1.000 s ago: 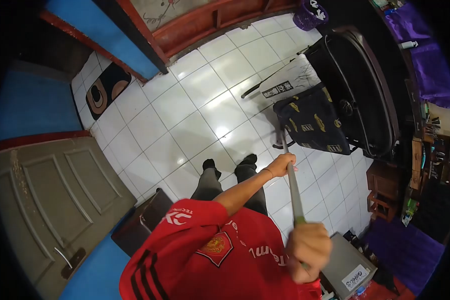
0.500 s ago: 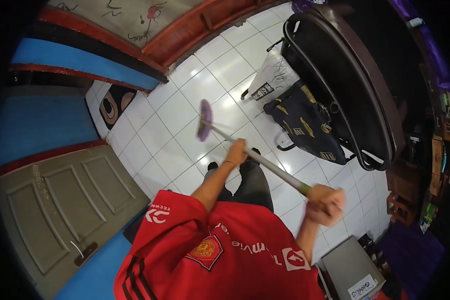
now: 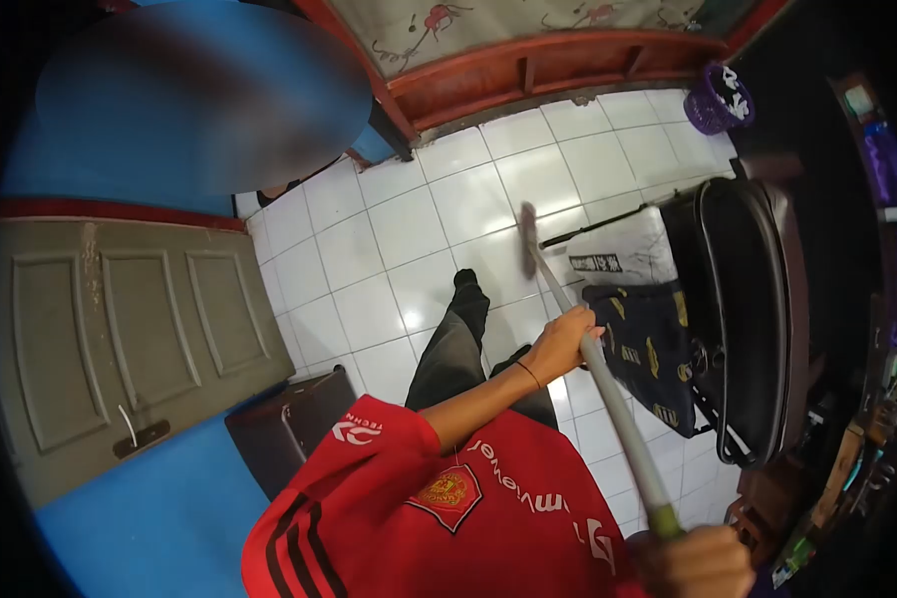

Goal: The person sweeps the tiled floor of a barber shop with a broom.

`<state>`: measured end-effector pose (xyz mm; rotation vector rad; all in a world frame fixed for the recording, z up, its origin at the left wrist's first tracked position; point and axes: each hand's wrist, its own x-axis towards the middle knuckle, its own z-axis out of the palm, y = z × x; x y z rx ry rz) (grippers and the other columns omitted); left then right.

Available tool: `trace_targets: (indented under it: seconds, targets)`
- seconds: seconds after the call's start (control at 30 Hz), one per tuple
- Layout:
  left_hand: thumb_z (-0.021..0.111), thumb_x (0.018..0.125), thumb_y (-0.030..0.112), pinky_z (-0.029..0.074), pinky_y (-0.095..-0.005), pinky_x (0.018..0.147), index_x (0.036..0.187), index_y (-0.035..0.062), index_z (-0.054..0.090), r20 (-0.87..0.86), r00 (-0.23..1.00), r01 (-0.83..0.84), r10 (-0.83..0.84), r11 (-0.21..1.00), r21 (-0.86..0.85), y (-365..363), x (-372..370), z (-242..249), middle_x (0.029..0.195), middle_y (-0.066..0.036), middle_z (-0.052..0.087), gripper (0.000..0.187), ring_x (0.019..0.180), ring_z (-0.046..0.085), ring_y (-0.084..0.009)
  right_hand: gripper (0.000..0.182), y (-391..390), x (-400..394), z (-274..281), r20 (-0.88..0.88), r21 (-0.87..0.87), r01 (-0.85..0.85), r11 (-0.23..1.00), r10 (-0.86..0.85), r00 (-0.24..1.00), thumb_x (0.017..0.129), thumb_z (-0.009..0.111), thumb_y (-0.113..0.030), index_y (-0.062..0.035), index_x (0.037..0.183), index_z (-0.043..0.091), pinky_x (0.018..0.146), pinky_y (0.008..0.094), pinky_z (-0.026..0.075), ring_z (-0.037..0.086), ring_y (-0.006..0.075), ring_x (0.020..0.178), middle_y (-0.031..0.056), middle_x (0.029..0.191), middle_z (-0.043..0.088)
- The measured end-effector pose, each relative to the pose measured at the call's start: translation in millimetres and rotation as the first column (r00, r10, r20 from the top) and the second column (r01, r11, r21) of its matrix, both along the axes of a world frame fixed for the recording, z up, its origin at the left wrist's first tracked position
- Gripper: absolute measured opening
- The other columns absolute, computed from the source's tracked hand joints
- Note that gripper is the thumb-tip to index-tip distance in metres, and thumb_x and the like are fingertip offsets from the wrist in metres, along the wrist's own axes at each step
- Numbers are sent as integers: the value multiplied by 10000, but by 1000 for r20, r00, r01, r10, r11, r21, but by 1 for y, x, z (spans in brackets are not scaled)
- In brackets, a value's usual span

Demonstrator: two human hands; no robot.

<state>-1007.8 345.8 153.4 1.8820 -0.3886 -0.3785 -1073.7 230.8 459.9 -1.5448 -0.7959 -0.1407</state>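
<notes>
Two hands on a long broom above a white tiled floor

In the head view, the left hand (image 3: 565, 339) holds the grey pole of the broom (image 3: 618, 414) near its middle part. Its fingers are closed around the pole, and a thin dark band is on the wrist. The right hand (image 3: 706, 564) is at the near end, beside the green part (image 3: 664, 521) of the pole. This hand is blurred, but its fingers look closed on the end of the broom.

The broom is tilted, and it goes from the right hand away to the broom head (image 3: 528, 242). The head is blurred also, and it is over the tiled floor (image 3: 439, 214), ahead of the person's feet. I cannot tell if it touches the tiles.

Just beside the broom head, on the right side, is a white printed bag (image 3: 633, 251). Next to this is a dark cloth (image 3: 648, 349) with yellow pattern, against a large black padded object (image 3: 752, 309). Farther ahead, a purple basket (image 3: 706, 108) stands near the low red wall (image 3: 508, 78). To the left there is a grey-brown door (image 3: 140, 339).
</notes>
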Motion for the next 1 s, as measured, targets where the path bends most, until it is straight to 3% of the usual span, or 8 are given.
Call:
trace_targets:
  seconds: [0.03,0.1,0.17,0.23,0.43,0.67,0.87,1.0]
  targets:
    - [575,818,196,410,-433,638,725,12,453,4,1000,1,-1,1000,-18,7,11,-13,764,-194,500,240,744,500,-397,200,16,23,-8,-17,-59,-137,989,136,991,747,525,-85,-77,601,389,400,266,430,446,166,408,56,550,501]
    - [576,794,173,418,-430,641,724,18,461,148,988,-46,55,997,-62,20,38,-55,748,-183,509,205,754,510,-384,294,45,50,-62,51,155,48,987,-57,997,751,473,-92,-81,482,353,301,237,358,394,118,289,4,391,407]
    - [572,775,158,427,-437,652,726,22,481,79,989,-124,123,992,11,40,66,-86,756,-176,518,170,760,520,-385,278,57,73,-81,-91,311,337,889,-325,941,735,506,-122,-18,489,428,300,256,342,392,153,293,30,403,394]
    - [576,776,156,432,-448,653,734,23,503,123,978,-182,168,976,117,71,93,-117,758,-176,531,158,749,529,-390,231,60,103,-112,-166,399,332,855,-289,943,717,501,-139,4,539,464,314,267,369,404,164,295,34,408,412]
    - [591,783,143,436,-445,661,736,10,506,48,986,-169,162,952,257,114,158,-92,773,-176,543,165,736,541,-392,249,80,167,-122,-249,508,413,756,-330,911,679,479,-168,8,506,450,311,273,391,407,150,295,37,397,417]
    - [618,758,170,432,-461,696,748,16,503,46,991,-134,126,903,409,139,203,-149,802,-197,543,192,791,529,-400,208,64,208,-169,-379,542,479,690,-308,873,753,445,-200,-4,682,434,363,273,358,353,123,326,14,414,394]
    - [593,707,79,442,-440,702,756,12,525,-26,999,30,-21,872,488,131,247,-139,786,-194,550,107,795,538,-385,224,38,248,-167,-531,516,644,564,-379,758,775,444,-229,-17,704,425,392,292,351,347,123,339,12,423,376]
    - [622,717,159,445,-443,669,740,23,541,-107,982,184,-154,895,407,89,287,-61,780,-206,577,161,771,558,-399,296,-11,280,-113,-443,562,592,578,-394,805,838,443,-256,27,754,457,433,314,398,393,148,365,55,470,425]
